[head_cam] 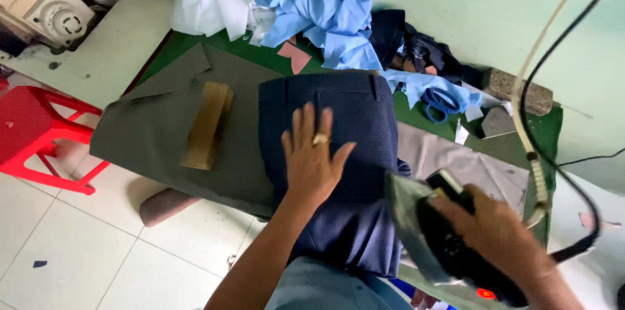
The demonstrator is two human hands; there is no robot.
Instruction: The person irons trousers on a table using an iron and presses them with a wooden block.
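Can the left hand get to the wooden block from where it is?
Probably yes: the left hand lies flat on the navy trousers, and the wooden block sits alongside on the grey board, nothing between.

My right hand point(501, 238) covers the iron's point(443, 238) handle, and both blur. The navy trousers point(338, 154) run under my left hand point(312, 154) and out of sight behind my shirt point(325, 287).

White tiled floor point(71, 245) with scattered scraps. Red plastic stool point(32, 131) stands off the padded worktop's left edge. Pale green wall point(482, 4) behind, evenly lit.
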